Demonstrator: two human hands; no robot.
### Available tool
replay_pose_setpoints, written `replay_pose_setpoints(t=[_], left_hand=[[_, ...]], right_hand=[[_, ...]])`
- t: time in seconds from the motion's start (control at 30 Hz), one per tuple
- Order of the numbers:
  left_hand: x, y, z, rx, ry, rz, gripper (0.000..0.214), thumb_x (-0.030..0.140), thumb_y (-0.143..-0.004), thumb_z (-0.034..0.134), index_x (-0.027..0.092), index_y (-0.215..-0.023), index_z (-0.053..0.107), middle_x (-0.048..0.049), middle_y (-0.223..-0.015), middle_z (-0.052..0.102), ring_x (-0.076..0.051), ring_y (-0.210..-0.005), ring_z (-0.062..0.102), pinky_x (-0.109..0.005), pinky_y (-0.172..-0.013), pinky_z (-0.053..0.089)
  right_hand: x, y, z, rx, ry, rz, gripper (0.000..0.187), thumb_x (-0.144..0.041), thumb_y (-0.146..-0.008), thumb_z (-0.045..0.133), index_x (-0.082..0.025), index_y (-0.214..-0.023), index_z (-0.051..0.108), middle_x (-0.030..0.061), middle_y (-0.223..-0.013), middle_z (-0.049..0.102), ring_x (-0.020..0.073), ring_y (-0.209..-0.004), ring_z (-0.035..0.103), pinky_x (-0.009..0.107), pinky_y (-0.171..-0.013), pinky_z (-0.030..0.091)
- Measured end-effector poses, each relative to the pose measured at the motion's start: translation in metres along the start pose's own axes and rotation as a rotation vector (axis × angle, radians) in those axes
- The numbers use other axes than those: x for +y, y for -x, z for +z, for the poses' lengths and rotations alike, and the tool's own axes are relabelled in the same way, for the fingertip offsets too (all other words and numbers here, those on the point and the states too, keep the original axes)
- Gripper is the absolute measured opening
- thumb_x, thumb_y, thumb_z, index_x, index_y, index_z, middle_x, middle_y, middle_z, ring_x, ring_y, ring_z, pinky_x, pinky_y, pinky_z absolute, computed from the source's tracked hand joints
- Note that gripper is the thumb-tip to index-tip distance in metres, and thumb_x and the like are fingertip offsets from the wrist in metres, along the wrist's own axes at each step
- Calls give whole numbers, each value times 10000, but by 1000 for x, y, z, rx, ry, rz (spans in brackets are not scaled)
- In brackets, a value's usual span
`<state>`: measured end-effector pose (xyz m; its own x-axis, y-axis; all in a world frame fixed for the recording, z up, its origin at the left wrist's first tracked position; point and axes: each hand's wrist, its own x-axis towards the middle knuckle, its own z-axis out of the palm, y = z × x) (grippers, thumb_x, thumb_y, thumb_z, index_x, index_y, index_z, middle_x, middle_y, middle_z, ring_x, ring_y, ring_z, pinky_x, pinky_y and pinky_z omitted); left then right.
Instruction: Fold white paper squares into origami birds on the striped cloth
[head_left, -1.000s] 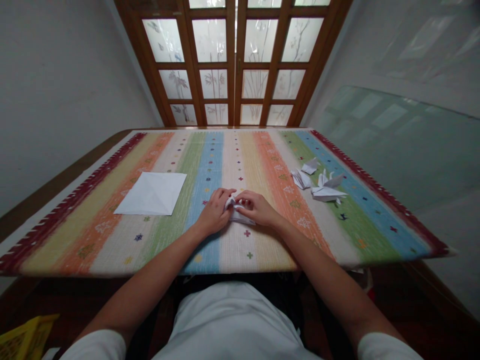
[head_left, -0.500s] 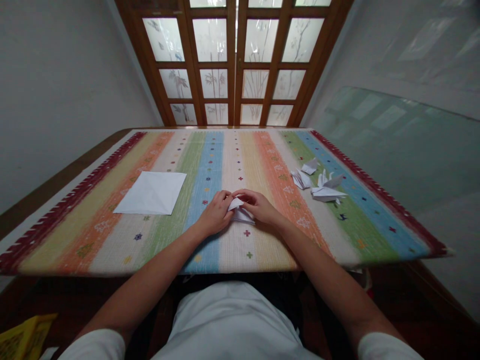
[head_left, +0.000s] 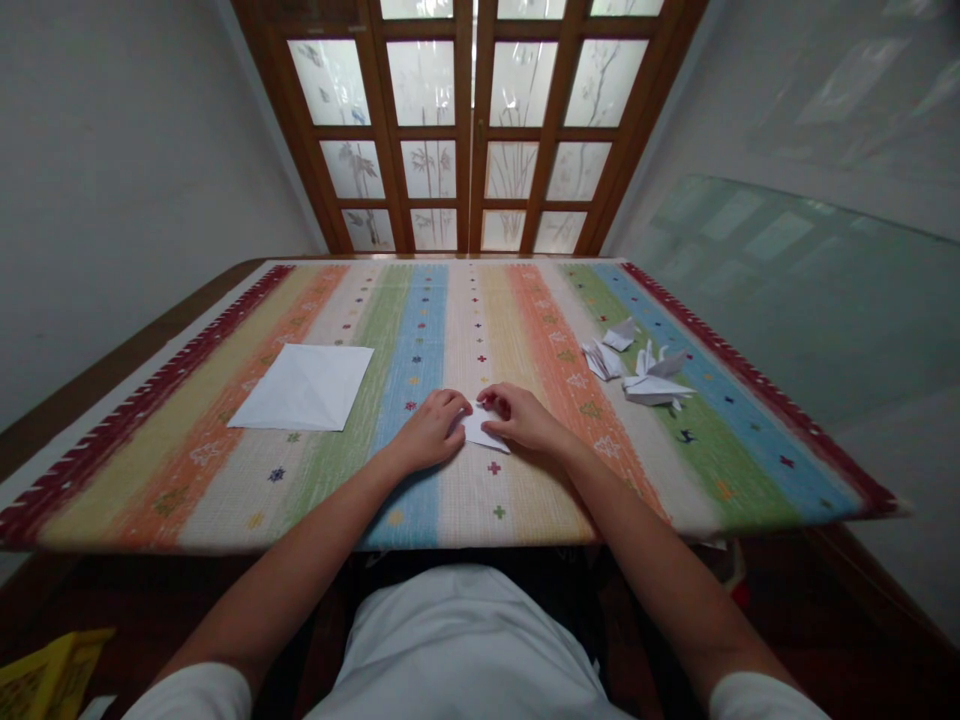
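Touching one folded paper (head_left: 482, 431) are one left hand (head_left: 433, 432) and one right hand (head_left: 523, 418).

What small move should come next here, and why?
Probably press the folded paper flat with the right hand while the left hand steadies it: it sits on the tablecloth between them, with fingers of both at its sides.
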<state>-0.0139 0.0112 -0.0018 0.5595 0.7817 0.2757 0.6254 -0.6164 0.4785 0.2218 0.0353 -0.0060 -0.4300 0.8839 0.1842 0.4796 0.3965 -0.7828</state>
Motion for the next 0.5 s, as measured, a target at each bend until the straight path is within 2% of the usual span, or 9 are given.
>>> replay_pose_setpoints(t=[0.1, 0.27, 0.4, 0.5], left_hand=[[-5, 0, 2, 19, -37, -28, 242, 153, -870, 621, 214, -1101, 659, -128, -1238, 684, -332, -1233, 591, -564, -1130, 496], [-6, 0, -2, 10, 17, -35, 240, 179, -857, 643, 225, -1092, 630, -100, -1150, 682, -320, -1190, 609, -551, -1101, 514], [-2, -1, -6, 36, 130, -18, 312, 146, -837, 654, 228, -1136, 618, -91, -1208, 637, -288, -1194, 627, -524, -1118, 529], [1, -1, -6, 124, 194, -32, 385, 115, -831, 670, 230, -1195, 616, -97, -1277, 606, -284, -1261, 612, -509, -1101, 562]], right_hand=[[2, 1, 0, -7, 89, -29, 375, -178, -768, 851, -198, -1137, 785, 66, -1027, 696, 204, -880, 620, 386, -893, 519], [3, 2, 1, -15, 75, -55, 321, -193, -794, 819, -221, -1107, 759, 81, -1099, 699, 228, -965, 641, 409, -947, 525], [-2, 1, 1, -48, -93, -29, 310, -211, -787, 795, -226, -1073, 676, 39, -1011, 718, 205, -906, 654, 371, -881, 540], [-7, 1, 2, -52, -272, 40, 415, -233, -785, 779, -251, -1168, 618, 6, -962, 705, 181, -826, 652, 328, -782, 547]])
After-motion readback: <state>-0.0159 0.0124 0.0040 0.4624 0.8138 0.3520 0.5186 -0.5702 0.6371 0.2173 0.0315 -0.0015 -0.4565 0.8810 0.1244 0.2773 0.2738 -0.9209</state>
